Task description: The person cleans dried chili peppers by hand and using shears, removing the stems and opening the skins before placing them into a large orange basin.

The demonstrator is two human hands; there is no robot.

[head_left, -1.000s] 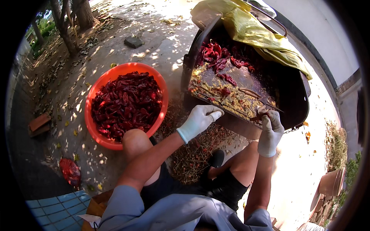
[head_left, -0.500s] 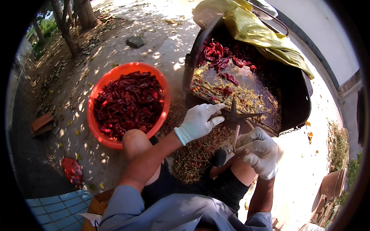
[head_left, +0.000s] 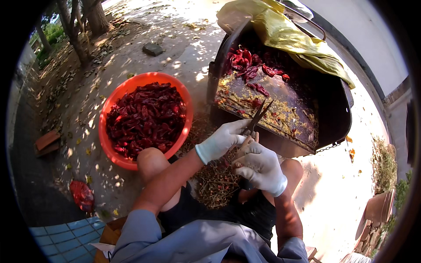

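Observation:
A pair of dark-bladed scissors (head_left: 259,116) is held above my lap, its tips pointing up and away to the right. My left hand (head_left: 222,141), in a white glove with a pale blue cuff, closes finger and thumb about the scissors near the pivot. The right hand (head_left: 262,170), gloved too, is closed on the light-coloured handles, mostly hiding them. Below both hands lies a heap of cut stems and bits (head_left: 215,186) between my legs. Dark red dried peppers (head_left: 147,118) fill an orange basin (head_left: 189,109) on my left.
Ahead to the right stands a dark open cart (head_left: 335,111) with loose red peppers (head_left: 242,59) and scattered yellow seeds (head_left: 280,115) inside. A yellow-green sack (head_left: 302,44) drapes over its far side. A stone (head_left: 153,49), bricks (head_left: 47,142) and a red bag (head_left: 82,196) lie on the ground.
My right hand has moved left and up toward the left hand. The scissors' blades, wide apart before, are now nearly together and point more upward. The left hand has shifted slightly left.

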